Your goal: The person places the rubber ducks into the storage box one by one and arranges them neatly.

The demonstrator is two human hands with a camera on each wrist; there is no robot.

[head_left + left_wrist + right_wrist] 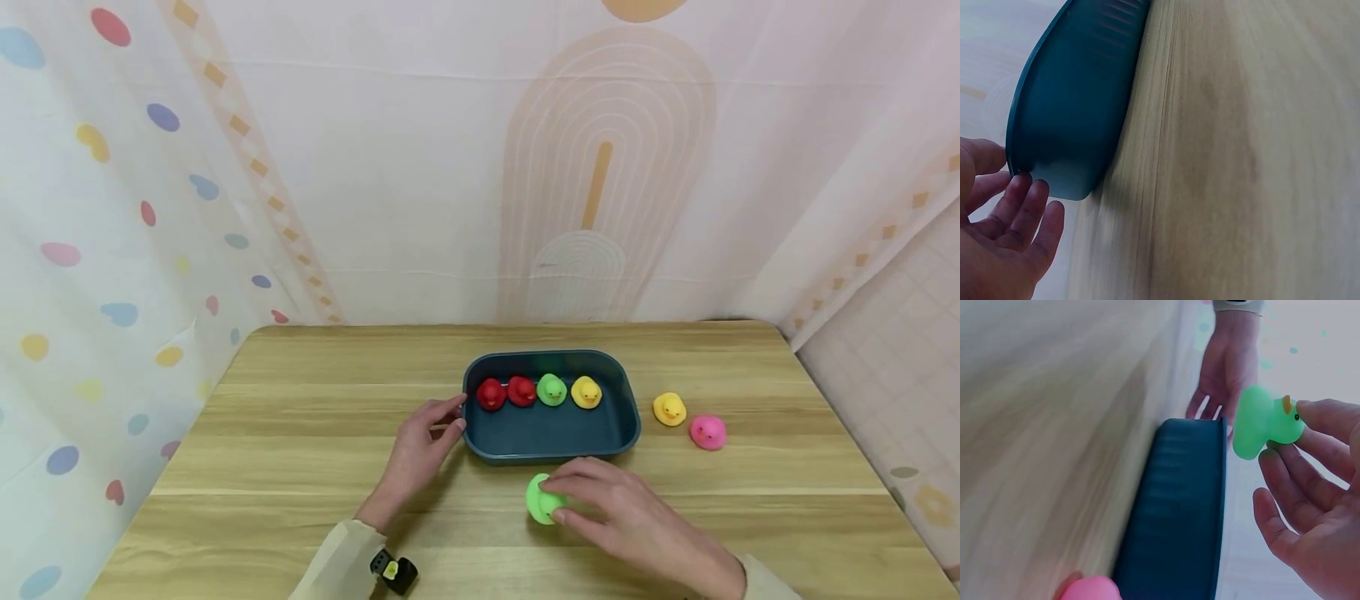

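Observation:
Between thumb and fingers, my right hand [615,508] pinches a light green rubber duck [542,500], held in front of the tray's near edge. The right wrist view shows this duck [1263,422] tipped on its side. At the left end of a dark blue tray [517,437], my left hand [420,446] touches the rim with its thumb and a finger, the others spread loosely. Inside the tray, along its far side, sit two red ducks [491,394], a green duck [552,389] and a yellow duck [587,392] in a row.
Right of the tray, a yellow duck [670,409] and a pink duck [708,432] stand on the wooden table [322,417]. A patterned curtain [405,167] hangs behind the table. On the left wrist sits a small black device [394,572].

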